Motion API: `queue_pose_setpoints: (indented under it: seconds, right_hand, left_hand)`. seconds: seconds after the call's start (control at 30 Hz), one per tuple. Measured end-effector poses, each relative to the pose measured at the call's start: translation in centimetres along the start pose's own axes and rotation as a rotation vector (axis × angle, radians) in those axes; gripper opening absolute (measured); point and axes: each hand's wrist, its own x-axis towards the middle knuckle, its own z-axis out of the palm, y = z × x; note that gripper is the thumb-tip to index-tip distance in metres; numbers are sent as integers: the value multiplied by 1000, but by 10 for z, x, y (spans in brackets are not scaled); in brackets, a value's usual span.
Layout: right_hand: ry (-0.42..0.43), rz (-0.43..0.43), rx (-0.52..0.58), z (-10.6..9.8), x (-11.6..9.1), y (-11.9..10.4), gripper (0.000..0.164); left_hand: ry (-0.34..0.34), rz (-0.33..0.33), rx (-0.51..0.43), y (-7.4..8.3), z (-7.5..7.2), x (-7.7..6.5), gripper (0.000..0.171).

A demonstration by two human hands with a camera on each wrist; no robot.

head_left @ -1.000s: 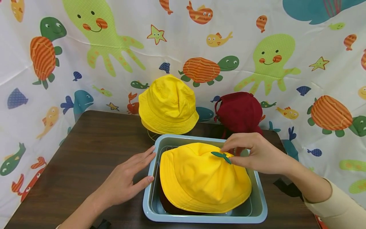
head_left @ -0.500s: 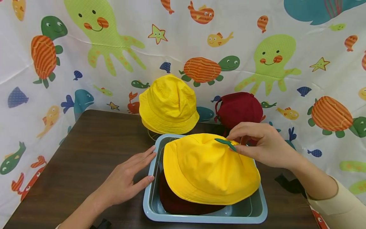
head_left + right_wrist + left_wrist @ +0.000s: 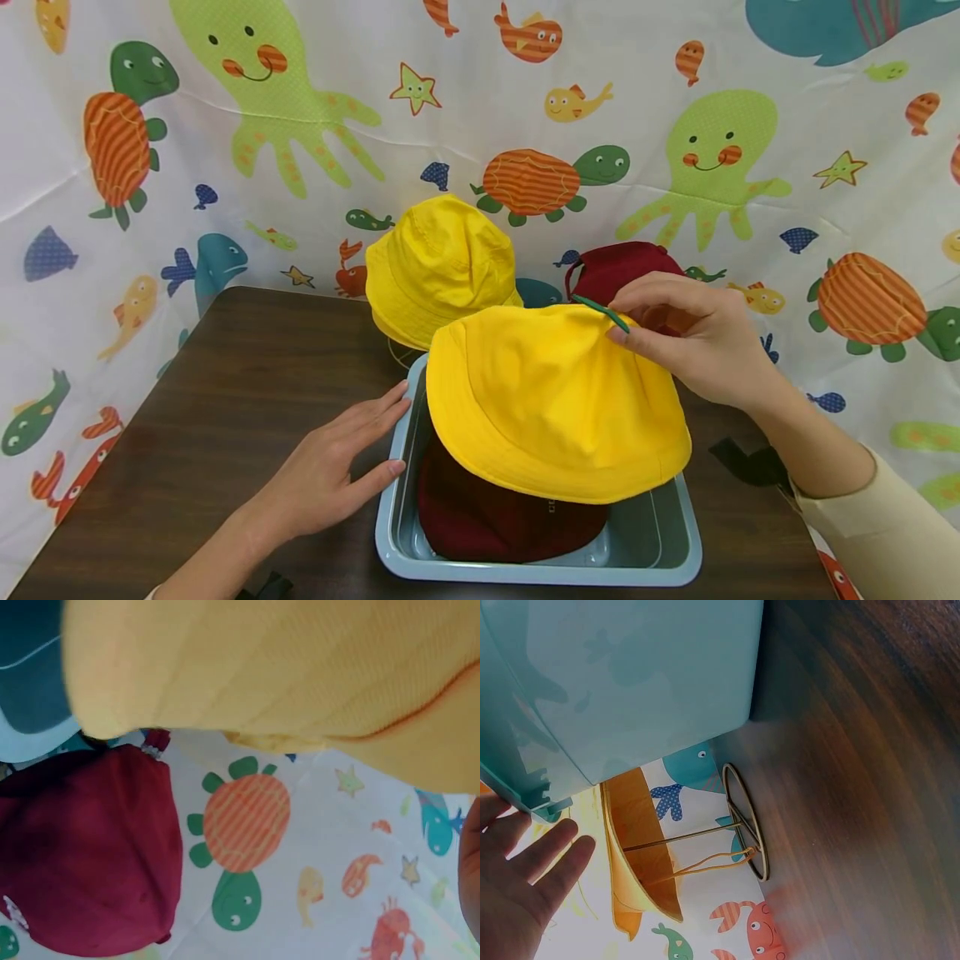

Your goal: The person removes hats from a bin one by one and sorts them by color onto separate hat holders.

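Observation:
In the head view my right hand (image 3: 701, 342) pinches the crown of a yellow bucket hat (image 3: 555, 400), beside its green leaf trim (image 3: 600, 312). The hat hangs tilted above a light blue tub (image 3: 540, 573), its brim covering the tub's back part. Under it, a dark red cap (image 3: 510, 525) lies inside the tub, partly hidden. My left hand (image 3: 330, 467) rests with extended fingertips at the tub's left rim; the left wrist view has these fingers (image 3: 562, 870) near the tub's edge. Yellow fabric fills the top of the right wrist view.
Behind the tub, another yellow bucket hat (image 3: 442, 267) sits on a wire stand (image 3: 757, 859). To its right is a second dark red cap (image 3: 622, 262), partly covered by my right hand. A sea-animal curtain (image 3: 480, 100) hangs behind the dark wooden table (image 3: 285, 358).
My right hand has raised the yellow hat up and slightly away from the tub, uncovering more of the dark red cap inside. My left hand stays at the rim.

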Motion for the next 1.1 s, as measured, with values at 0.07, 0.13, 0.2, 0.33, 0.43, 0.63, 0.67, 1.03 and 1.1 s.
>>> queue_pose_setpoints:
  seconds: [0.07,0.13,0.2,0.33,0.43,0.63,0.67,1.03,1.1]
  right_hand:
    - [47,-17,32,1,4,0,22]
    - [93,-26,67,3,6,-1,20]
    - [133,-33,94,4,9,-1,19]
    - [206,-25,121,6,12,-1,19]
    - [249,1,102,8,16,1,19]
    - [297,2,70,10,27,2,20]
    - [303,-4,73,11,29,3,20]
    - [415,52,129,22,56,1,22]
    - [415,21,139,23,61,2,22]
  left_hand:
    - [7,6,0,0,0,0,74]
    - [14,12,-3,1,0,-1,74]
    - [18,18,-8,1,0,-1,73]
    - [22,28,-10,2,1,-1,73]
    - [21,25,-8,2,1,-2,73]
    - [15,17,-12,1,-1,-1,72]
    - [14,19,-11,1,-1,-1,72]
    - [11,26,2,1,-2,-1,70]
    - [9,25,3,1,-2,-1,70]
